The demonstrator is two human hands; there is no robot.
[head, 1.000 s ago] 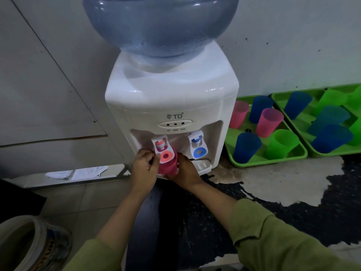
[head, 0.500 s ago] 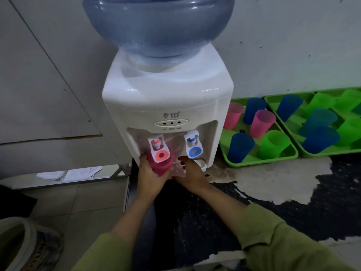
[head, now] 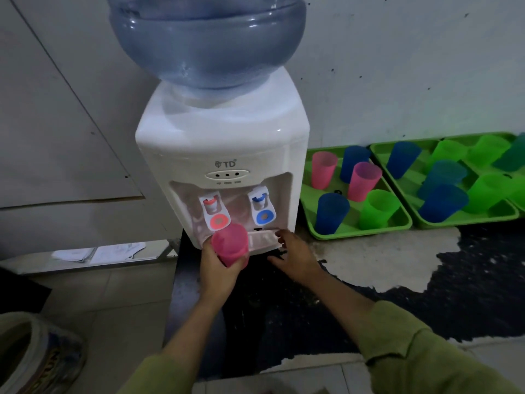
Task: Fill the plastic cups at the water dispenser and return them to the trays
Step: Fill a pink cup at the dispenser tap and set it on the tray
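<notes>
The left hand [head: 217, 268] had drawn the pink cup [head: 230, 244] out from behind the red tap [head: 217, 216], where it sat half a second before. The hand held it upright just in front of the white water dispenser [head: 221, 137], fingers and thumb curled round its lower wall. The right hand [head: 298, 258], earlier at the cup, was off it, fingers loosely spread and holding nothing, fingertips by the ribbed drip tray [head: 262, 240]. The cup was translucent plastic, tapered, with a round open rim; how much water it held could not be told. The dispenser's glossy moulded shell carried a tinted blue bottle [head: 207, 41] and a blue tap [head: 262, 210]. To its right, a near green tray [head: 403, 223] and a second green tray [head: 468, 220], both raised-rimmed plastic, held other cups [head: 365, 180] of the same tapered shape in pink, blue and green, on a worn surface [head: 369, 257] of patchy black and pale.
</notes>
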